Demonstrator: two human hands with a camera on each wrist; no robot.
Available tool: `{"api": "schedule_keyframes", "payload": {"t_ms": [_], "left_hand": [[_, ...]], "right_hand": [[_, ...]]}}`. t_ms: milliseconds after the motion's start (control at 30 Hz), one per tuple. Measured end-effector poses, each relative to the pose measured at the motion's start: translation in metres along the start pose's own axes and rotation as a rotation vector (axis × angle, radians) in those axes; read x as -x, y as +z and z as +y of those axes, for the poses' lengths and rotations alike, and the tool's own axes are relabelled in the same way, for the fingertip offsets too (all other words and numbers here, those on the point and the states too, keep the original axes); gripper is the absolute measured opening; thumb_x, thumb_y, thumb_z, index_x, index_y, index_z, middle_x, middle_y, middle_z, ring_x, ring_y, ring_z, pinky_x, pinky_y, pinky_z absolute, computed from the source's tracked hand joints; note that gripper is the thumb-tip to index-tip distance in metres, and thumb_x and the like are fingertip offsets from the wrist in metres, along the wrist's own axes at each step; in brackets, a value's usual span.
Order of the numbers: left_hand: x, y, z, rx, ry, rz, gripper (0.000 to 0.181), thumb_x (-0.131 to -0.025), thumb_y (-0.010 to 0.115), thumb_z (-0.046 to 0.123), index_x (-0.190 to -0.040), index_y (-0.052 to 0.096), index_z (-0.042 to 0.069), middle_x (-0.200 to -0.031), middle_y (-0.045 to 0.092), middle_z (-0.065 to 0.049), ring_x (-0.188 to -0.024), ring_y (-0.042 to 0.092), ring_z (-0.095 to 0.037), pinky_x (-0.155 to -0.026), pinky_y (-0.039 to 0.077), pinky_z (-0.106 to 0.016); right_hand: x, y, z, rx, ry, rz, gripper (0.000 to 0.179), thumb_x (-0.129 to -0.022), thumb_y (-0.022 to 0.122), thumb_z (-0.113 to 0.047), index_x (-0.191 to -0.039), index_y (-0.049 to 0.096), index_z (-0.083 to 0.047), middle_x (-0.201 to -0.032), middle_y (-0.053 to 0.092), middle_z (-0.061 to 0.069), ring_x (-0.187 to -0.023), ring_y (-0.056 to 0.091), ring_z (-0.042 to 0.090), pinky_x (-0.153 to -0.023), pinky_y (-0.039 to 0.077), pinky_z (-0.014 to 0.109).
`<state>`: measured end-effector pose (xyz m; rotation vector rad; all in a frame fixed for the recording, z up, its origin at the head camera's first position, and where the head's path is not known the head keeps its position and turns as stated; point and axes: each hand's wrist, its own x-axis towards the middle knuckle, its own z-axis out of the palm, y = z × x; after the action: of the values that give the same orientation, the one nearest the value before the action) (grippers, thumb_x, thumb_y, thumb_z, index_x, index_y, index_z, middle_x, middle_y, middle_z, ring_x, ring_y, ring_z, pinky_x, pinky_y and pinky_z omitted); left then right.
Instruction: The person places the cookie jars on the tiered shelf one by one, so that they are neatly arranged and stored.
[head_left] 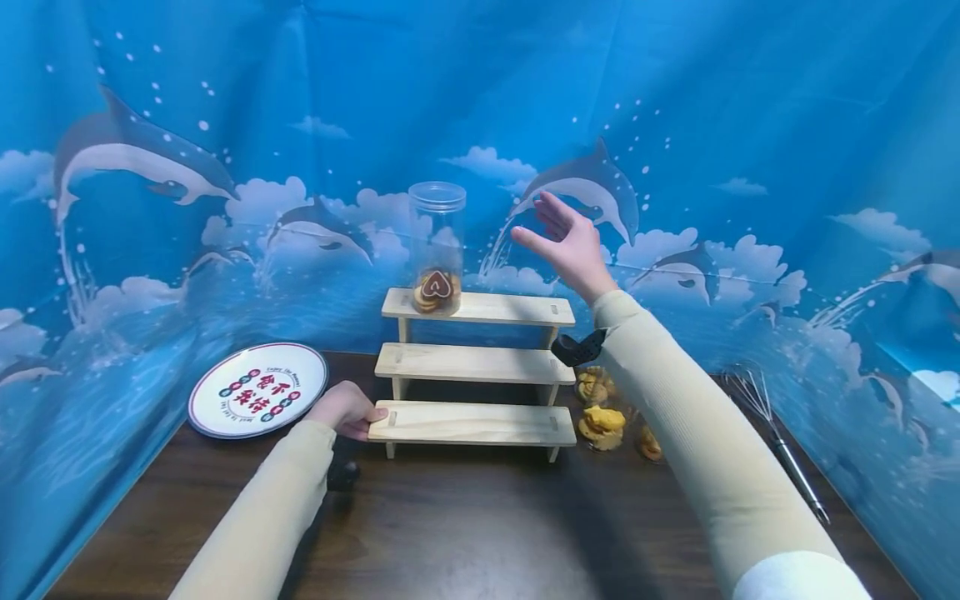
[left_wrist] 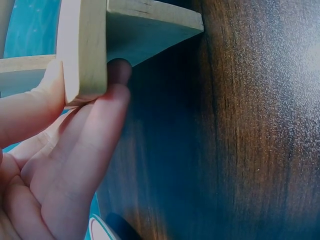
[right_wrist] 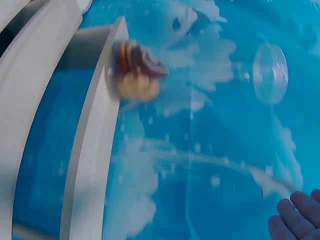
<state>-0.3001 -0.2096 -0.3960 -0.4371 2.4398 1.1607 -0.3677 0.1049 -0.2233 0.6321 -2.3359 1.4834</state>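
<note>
A three-step wooden stand (head_left: 472, 362) stands on the dark table. My left hand (head_left: 347, 408) pinches the left end of its lowest shelf (head_left: 472, 423); in the left wrist view the thumb lies on top and the fingers (left_wrist: 107, 110) curl under the board. On the left of the top shelf stands a tall clear jar (head_left: 437, 237) with a lid, with heart-marked cookies (head_left: 437, 287) at its bottom. My right hand (head_left: 570, 246) is raised in the air to the right of the jar, fingers spread and apart from it, holding nothing.
A white plate (head_left: 258, 390) with red lettering leans at the back left. Containers of yellow cookies (head_left: 602, 425) stand right of the stand, partly behind my right forearm. A whisk (head_left: 787, 458) lies at the far right. A blue dolphin-print cloth (head_left: 480, 100) hangs behind.
</note>
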Motion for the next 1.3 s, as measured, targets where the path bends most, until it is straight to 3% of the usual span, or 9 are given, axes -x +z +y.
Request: {"api": "schedule_keyframes", "payload": {"t_ms": [267, 700, 1000, 1300], "left_hand": [[-0.002, -0.002, -0.001, 0.006, 0.008, -0.007, 0.020, -0.090, 0.065, 0.009, -0.093, 0.060, -0.011, -0.062, 0.057, -0.005, -0.052, 0.058, -0.010, -0.056, 0.057, -0.024], [-0.005, -0.003, 0.007, -0.044, 0.009, 0.008, 0.022, -0.091, 0.063, 0.009, -0.095, 0.060, -0.012, -0.063, 0.058, -0.006, -0.054, 0.059, -0.011, -0.057, 0.057, -0.024], [-0.011, 0.003, 0.010, -0.031, -0.027, 0.014, 0.024, -0.091, 0.064, 0.012, -0.093, 0.061, -0.012, -0.062, 0.058, -0.006, -0.053, 0.060, -0.012, -0.057, 0.057, -0.025], [-0.010, 0.007, 0.011, -0.034, -0.008, 0.017, 0.025, -0.092, 0.062, 0.011, -0.096, 0.060, -0.013, -0.065, 0.057, -0.008, -0.056, 0.060, -0.013, -0.058, 0.057, -0.025]], "right_hand": [[0.015, -0.051, 0.029, 0.004, 0.028, 0.005, 0.074, -0.088, 0.068, -0.034, -0.148, 0.030, -0.014, -0.151, 0.035, 0.006, -0.139, 0.033, 0.017, -0.113, 0.031, 0.030], [0.042, -0.118, 0.086, 0.108, 0.155, 0.060, 0.078, -0.087, 0.066, -0.044, -0.150, 0.028, -0.017, -0.153, 0.032, 0.005, -0.140, 0.031, 0.022, -0.113, 0.030, 0.041], [0.060, -0.134, 0.142, 0.230, 0.207, 0.038, 0.079, -0.084, 0.067, -0.049, -0.147, 0.034, -0.014, -0.150, 0.036, 0.010, -0.137, 0.035, 0.030, -0.109, 0.035, 0.046], [0.070, -0.133, 0.176, 0.196, 0.233, -0.037, 0.081, -0.085, 0.066, -0.048, -0.148, 0.031, -0.011, -0.150, 0.034, 0.013, -0.137, 0.034, 0.034, -0.108, 0.035, 0.049]]}}
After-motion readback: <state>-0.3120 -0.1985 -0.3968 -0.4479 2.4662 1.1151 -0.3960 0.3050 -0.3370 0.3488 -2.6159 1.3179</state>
